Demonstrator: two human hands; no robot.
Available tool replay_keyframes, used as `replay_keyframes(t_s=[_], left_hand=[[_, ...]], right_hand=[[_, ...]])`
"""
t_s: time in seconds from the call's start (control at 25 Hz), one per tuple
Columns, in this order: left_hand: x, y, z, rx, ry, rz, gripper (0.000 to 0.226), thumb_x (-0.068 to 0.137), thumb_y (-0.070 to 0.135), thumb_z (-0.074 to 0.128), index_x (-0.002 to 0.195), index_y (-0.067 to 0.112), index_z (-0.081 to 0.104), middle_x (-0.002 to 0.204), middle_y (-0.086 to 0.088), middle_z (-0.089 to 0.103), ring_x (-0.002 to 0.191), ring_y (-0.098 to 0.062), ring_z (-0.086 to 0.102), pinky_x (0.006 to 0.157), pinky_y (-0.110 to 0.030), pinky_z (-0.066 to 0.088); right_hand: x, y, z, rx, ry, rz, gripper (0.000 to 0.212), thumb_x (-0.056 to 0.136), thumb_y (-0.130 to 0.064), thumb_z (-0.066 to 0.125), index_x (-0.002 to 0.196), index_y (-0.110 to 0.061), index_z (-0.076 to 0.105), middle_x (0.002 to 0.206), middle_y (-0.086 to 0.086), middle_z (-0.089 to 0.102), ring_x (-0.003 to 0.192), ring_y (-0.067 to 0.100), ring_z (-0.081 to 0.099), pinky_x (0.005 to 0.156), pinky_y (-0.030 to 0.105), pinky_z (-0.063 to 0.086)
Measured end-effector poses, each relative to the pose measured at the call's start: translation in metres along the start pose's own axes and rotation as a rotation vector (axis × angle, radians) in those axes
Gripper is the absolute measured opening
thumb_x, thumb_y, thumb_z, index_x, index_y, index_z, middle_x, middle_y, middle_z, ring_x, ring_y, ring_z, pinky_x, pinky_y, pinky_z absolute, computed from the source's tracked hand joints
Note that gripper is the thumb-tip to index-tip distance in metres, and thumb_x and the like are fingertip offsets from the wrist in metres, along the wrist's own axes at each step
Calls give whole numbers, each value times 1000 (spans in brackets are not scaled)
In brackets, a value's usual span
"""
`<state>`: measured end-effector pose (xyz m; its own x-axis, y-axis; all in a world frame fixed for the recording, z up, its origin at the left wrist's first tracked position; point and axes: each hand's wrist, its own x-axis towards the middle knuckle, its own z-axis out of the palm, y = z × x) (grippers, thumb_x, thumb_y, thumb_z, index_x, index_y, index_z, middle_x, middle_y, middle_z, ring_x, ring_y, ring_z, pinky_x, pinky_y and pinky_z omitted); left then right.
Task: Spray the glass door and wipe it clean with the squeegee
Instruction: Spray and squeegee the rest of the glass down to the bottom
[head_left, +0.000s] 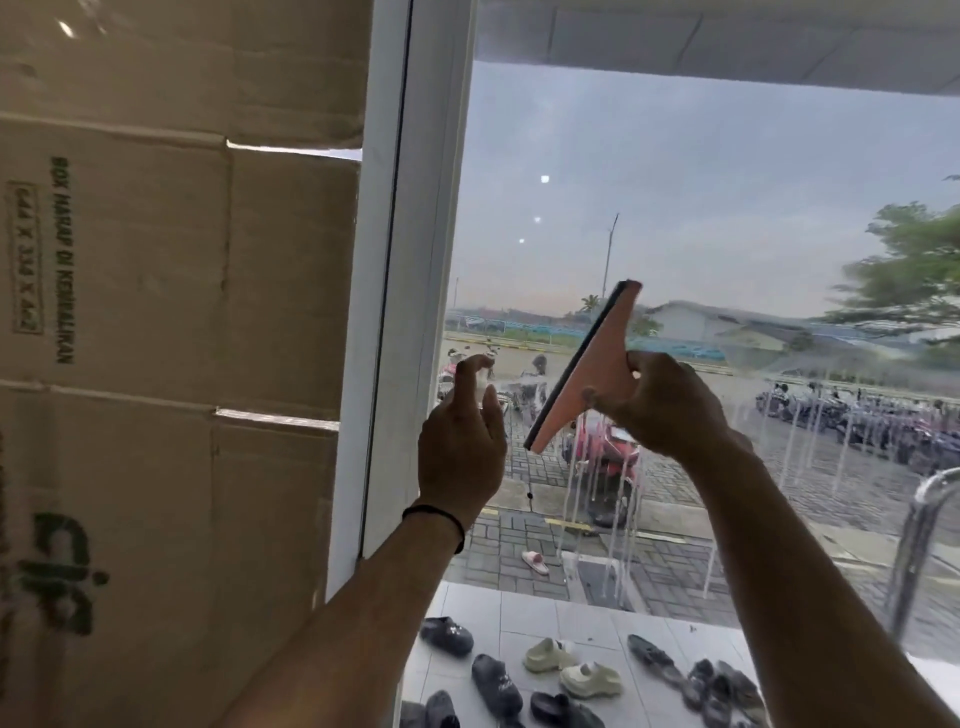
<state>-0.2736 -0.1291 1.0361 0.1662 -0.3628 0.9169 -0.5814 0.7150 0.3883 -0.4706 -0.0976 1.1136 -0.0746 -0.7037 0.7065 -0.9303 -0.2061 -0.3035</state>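
The glass door (701, 208) fills the right half of the view, with white foamy streaks running down its lower part. My right hand (660, 405) grips an orange squeegee (592, 364) with a black rubber blade. The blade stands tilted, its edge facing left, in front of the glass; whether it touches the pane is unclear. My left hand (462, 441) is raised just left of the squeegee, fingers spread and holding nothing, close to the white door frame (410, 312). No spray bottle is in view.
Stacked cardboard boxes (156, 364) fill the left side beside the frame. A metal door handle (919, 545) curves at the right edge. Outside the glass, several sandals (571, 670) lie on white tiles, with parked motorbikes beyond.
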Motion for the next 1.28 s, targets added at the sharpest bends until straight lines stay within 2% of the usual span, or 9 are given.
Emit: replay_keyframes(t_s=[0.08, 0.2, 0.32, 0.48, 0.6, 0.76, 0.92, 1.12, 1.28], left_hand=[[-4, 6, 14, 57, 1, -11, 27, 106, 18, 47, 132, 13, 53, 67, 6, 47, 54, -12, 46, 55, -16, 36], [-3, -1, 14, 97, 5, -32, 22, 106, 19, 48, 127, 13, 53, 62, 10, 42, 49, -4, 42, 50, -9, 28], [-2, 0, 17, 118, 0, -45, 24, 106, 19, 48, 129, 15, 52, 62, 11, 42, 50, 0, 41, 50, -7, 29], [-4, 3, 19, 118, -26, -21, 25, 107, 22, 46, 130, 15, 50, 56, 12, 38, 47, -7, 42, 49, -20, 36], [-8, 10, 17, 111, 20, -11, 25, 107, 21, 46, 130, 13, 52, 56, 15, 35, 47, -4, 40, 51, -14, 32], [-11, 16, 7, 100, 133, -36, 31, 106, 21, 48, 137, 15, 48, 58, 17, 39, 49, -5, 46, 53, -7, 30], [-8, 11, -12, 104, 134, -53, 33, 106, 25, 46, 137, 15, 47, 60, 5, 53, 53, -11, 55, 54, -15, 36], [2, -1, -36, 141, 106, -65, 29, 105, 19, 48, 134, 17, 48, 55, 13, 42, 45, -5, 45, 48, -9, 28], [6, -11, -45, 148, 102, -66, 28, 105, 18, 50, 133, 16, 50, 53, 16, 37, 40, -4, 41, 43, -8, 29]], right_hand=[[4, 7, 0, -65, -83, -73, 53, 83, -52, 73, 123, -19, 63, 95, -6, 73, 71, 12, 68, 68, 28, 54], [15, 1, 6, -126, -131, -165, 54, 84, -56, 70, 124, -21, 61, 100, -6, 73, 78, 16, 69, 76, 35, 58], [27, 2, 5, -147, -117, -232, 52, 83, -58, 70, 120, -23, 62, 97, -7, 73, 74, 14, 67, 69, 27, 51], [35, 0, 7, -150, -118, -300, 51, 83, -57, 71, 119, -22, 62, 91, -7, 70, 62, 10, 62, 55, 18, 40], [37, -2, 9, -148, -125, -363, 52, 84, -55, 71, 121, -20, 62, 97, -4, 73, 65, 12, 62, 51, 15, 36], [42, -24, 22, -209, -127, -482, 49, 88, -55, 66, 122, -21, 63, 101, -4, 74, 69, 12, 62, 61, 22, 46], [49, -64, 47, -232, -91, -503, 46, 91, -56, 60, 122, -22, 64, 107, -3, 73, 89, 20, 70, 76, 33, 52], [56, -98, 66, -224, -76, -410, 41, 92, -54, 58, 114, -20, 67, 101, -1, 72, 89, 22, 69, 79, 36, 53], [51, -108, 71, -216, -58, -345, 37, 92, -51, 59, 108, -19, 67, 96, 0, 72, 84, 22, 69, 80, 38, 57]])
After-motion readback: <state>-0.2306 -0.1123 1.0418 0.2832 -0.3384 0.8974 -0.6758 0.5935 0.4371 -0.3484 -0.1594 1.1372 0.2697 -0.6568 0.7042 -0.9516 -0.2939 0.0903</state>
